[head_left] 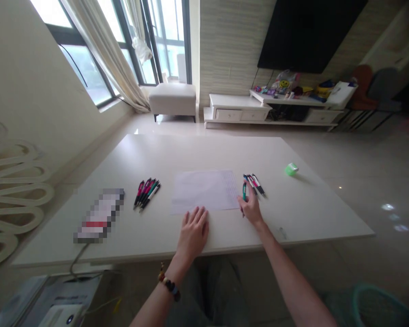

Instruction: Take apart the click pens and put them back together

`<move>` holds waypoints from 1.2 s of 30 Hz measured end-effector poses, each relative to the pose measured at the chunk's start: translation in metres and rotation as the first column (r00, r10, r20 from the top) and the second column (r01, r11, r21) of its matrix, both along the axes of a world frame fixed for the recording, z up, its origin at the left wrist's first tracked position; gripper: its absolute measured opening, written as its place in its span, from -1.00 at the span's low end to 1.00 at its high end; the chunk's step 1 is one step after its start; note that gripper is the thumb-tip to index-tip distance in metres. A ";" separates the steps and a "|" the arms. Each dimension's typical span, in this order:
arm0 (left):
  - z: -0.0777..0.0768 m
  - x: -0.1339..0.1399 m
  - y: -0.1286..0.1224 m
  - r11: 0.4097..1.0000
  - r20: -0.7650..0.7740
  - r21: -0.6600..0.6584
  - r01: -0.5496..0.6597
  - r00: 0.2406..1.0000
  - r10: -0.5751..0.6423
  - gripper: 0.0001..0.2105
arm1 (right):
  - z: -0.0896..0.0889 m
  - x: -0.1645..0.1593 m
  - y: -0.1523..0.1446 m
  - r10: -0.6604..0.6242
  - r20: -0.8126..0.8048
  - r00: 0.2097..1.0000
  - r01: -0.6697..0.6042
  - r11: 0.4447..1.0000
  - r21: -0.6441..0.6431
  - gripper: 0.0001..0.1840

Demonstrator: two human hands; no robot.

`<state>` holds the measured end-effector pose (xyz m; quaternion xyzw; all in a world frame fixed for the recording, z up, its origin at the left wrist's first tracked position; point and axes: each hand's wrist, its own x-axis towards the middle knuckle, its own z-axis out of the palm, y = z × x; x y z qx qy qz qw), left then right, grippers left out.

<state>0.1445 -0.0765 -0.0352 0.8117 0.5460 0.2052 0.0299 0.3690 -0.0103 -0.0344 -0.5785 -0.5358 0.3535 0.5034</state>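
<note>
Toward the near edge of the desk (204, 152), the left hand (193, 230) lay flat, fingers slightly spread, touching a paper sheet (201, 188); the right hand (251, 210) pinched a green pen (244, 190) beside it.

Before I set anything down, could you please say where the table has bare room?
Bare: between the paper and the far edge of the table, and between the right-side pens and the green object. Crowded: the paper's right edge, where the right hand holds a green pen beside those pens; the left hand is at the near edge.
</note>
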 end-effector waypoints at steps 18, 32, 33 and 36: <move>-0.007 -0.005 -0.002 1.000 0.059 0.009 -0.001 0.998 0.001 -0.65 | -0.029 0.129 0.047 -0.227 0.686 0.691 0.242 0.967 0.077 -0.50; 0.028 -0.098 0.034 0.811 0.360 0.029 -0.584 0.763 0.537 -0.75 | -0.058 0.119 -0.033 -0.480 0.369 0.796 0.457 0.876 0.154 -0.46; 0.031 -0.115 0.039 0.781 0.307 0.028 -0.624 0.749 0.587 -0.77 | -0.057 0.119 -0.033 -0.483 0.372 0.792 0.462 0.874 0.151 -0.46; 0.030 -0.153 0.047 0.728 0.110 -0.049 -0.684 0.721 0.684 -0.78 | -0.055 0.117 -0.029 -0.485 0.393 0.781 0.467 0.872 0.148 -0.49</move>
